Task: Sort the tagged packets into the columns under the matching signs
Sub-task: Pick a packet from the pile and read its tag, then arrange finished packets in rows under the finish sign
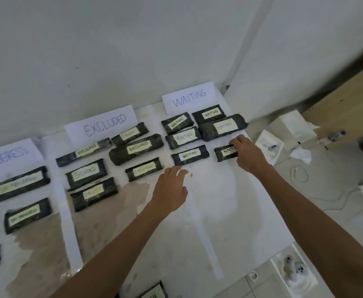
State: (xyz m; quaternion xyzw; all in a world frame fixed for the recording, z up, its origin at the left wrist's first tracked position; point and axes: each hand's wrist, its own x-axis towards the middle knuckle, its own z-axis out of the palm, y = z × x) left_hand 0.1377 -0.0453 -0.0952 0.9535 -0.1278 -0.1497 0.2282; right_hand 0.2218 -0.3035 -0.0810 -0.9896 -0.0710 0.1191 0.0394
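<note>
Head view, right hand (246, 153) gripping the right end of a black WAITING packet (224, 153), long axis lying left-to-right, under the WAITING sign (189, 96), just beside a neighbouring packet (189, 155), left hand (172, 188) loosely spread, holding nothing.

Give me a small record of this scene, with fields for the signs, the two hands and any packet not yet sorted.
signs: WAITING sign, EXCLUDED sign, third sign cut off at the left
waiting column: six packets, all tagged WAITING
right: right hand grips the end of the held packet, tagged WAITING, in the waiting column
left: left hand open over the table, holding nothing
unsorted: near packet at the bottom edge, tag mostly hidden
</note>
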